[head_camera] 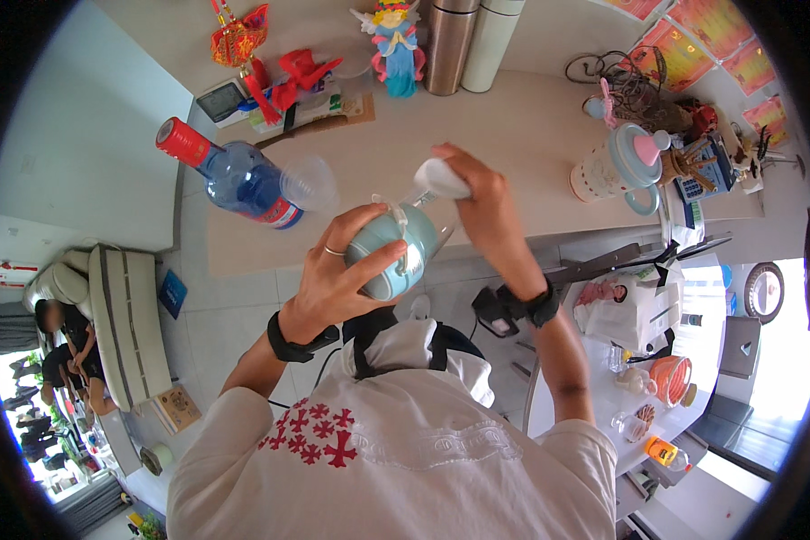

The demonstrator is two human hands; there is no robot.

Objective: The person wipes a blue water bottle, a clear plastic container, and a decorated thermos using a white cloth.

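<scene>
My left hand [334,273], with a ring on one finger, wraps around a pale teal drinking bottle [395,270] tilted over the front edge of the counter. A strap-like piece crosses the bottle, and writing shows on its side. My right hand [482,196] grips a smooth white object [441,179] just above the bottle's upper end; whether this is a lid or a cloth I cannot tell. Something clear shows between the two, partly hidden by the fingers. To the left, a clear plastic cup [308,183] stands near a blue glass bottle [246,179] with a red cap.
Along the counter [513,135] wall stand a brown flask [449,50], a white flask [493,44] and a figurine [397,57]. A lidded cup [614,165] sits to the right. Behind me are a cluttered white table [601,398] and a sofa [127,324] with a person [74,351].
</scene>
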